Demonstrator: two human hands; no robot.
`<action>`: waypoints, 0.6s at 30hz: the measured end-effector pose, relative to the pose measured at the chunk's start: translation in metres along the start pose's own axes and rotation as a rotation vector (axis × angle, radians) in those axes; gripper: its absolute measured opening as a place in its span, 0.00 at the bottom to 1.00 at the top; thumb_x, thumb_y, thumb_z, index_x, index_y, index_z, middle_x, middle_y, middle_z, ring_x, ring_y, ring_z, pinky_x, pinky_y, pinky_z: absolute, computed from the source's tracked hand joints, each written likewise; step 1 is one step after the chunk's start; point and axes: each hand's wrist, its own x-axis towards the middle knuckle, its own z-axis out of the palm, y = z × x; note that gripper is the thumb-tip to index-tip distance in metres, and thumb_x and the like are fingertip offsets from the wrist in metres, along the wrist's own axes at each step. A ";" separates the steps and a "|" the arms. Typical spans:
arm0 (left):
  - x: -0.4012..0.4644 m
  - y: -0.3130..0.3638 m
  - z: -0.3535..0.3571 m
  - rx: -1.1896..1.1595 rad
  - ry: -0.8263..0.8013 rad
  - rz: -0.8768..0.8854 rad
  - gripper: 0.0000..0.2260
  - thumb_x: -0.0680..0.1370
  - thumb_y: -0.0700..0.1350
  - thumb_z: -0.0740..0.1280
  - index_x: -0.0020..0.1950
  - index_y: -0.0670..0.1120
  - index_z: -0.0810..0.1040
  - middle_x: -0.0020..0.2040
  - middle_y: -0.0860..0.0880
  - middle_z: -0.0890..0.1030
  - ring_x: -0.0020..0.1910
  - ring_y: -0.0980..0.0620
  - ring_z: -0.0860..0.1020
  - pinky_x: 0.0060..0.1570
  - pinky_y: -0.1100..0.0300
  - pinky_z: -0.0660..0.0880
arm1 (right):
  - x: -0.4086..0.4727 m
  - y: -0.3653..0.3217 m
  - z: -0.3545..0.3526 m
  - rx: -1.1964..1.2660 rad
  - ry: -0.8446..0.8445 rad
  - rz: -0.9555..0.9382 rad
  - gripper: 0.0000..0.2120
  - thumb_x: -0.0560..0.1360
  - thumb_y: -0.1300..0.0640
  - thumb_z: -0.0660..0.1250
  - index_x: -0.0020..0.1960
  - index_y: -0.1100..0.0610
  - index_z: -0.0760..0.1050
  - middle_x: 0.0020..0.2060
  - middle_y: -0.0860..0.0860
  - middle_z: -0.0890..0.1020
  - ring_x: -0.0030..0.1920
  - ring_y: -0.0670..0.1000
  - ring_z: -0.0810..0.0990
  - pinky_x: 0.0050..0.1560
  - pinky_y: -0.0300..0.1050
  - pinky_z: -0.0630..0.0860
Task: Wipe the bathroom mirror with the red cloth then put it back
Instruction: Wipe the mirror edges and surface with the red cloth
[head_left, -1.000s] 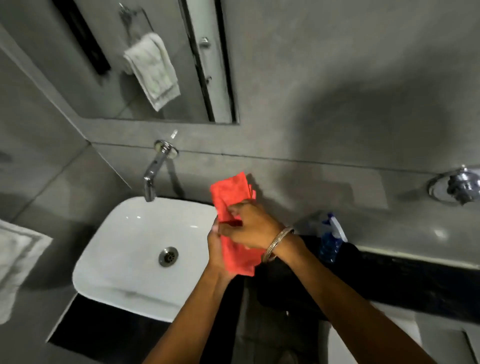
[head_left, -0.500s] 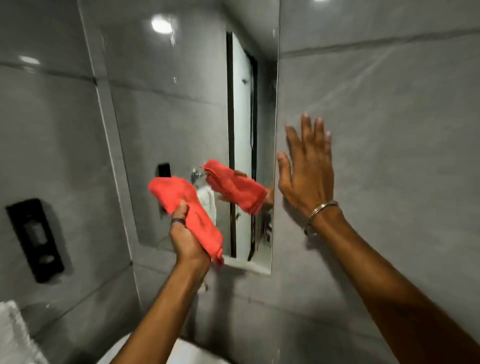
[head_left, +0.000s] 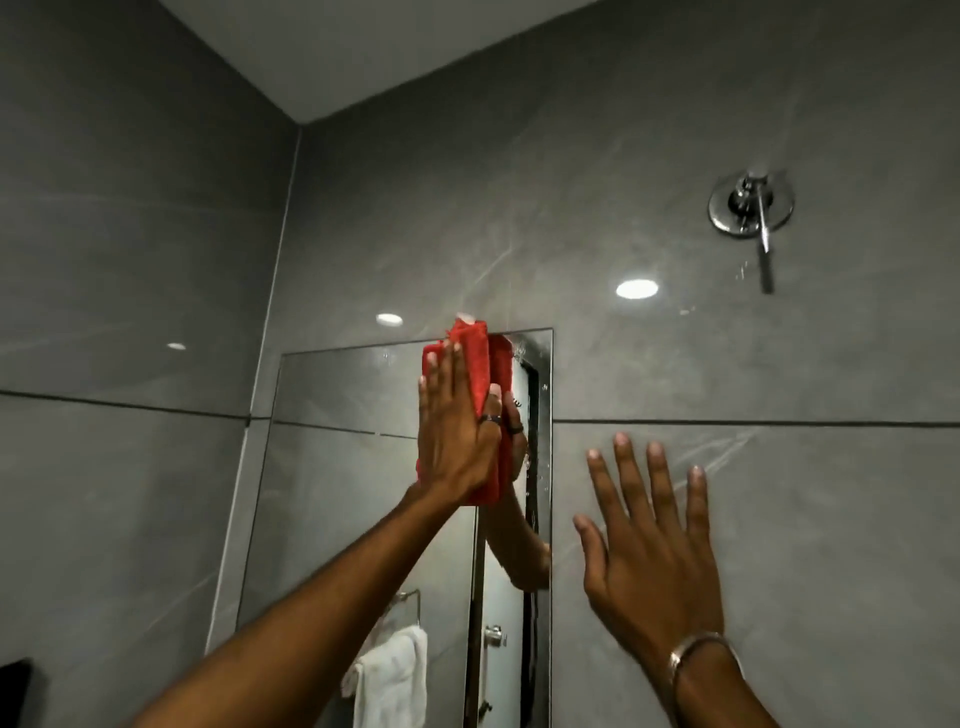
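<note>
Cloth (head_left: 480, 358), red and folded, lies flat on the mirror (head_left: 337, 467) near its upper right corner, frame centre, pressed by the left hand (head_left: 457, 441) with straight fingers. The right hand (head_left: 649, 561), lower right, rests open-palmed, fingers spread, on the grey wall (head_left: 805, 493).

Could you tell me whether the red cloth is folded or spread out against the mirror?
Folded. The red cloth forms a narrow pad with layered edges, pressed to the mirror by the flat left hand.
</note>
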 end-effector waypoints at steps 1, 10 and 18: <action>0.010 0.002 0.003 0.054 -0.007 0.024 0.35 0.81 0.60 0.47 0.84 0.47 0.40 0.85 0.49 0.39 0.84 0.51 0.37 0.82 0.47 0.38 | 0.003 0.001 -0.001 0.003 -0.003 -0.020 0.35 0.81 0.39 0.51 0.85 0.51 0.54 0.86 0.54 0.53 0.85 0.60 0.51 0.83 0.67 0.47; 0.014 0.014 0.020 0.204 -0.029 0.213 0.32 0.83 0.61 0.40 0.84 0.47 0.39 0.84 0.48 0.36 0.83 0.49 0.35 0.82 0.43 0.38 | 0.083 0.016 -0.013 -0.006 0.044 -0.008 0.32 0.84 0.42 0.49 0.85 0.51 0.50 0.86 0.53 0.50 0.86 0.58 0.47 0.84 0.64 0.45; 0.018 0.027 0.028 0.261 -0.082 0.415 0.29 0.85 0.56 0.46 0.84 0.49 0.43 0.85 0.48 0.39 0.84 0.48 0.37 0.82 0.40 0.42 | 0.080 0.018 -0.006 -0.061 0.060 -0.009 0.32 0.84 0.41 0.44 0.86 0.51 0.46 0.86 0.53 0.47 0.86 0.57 0.45 0.84 0.63 0.43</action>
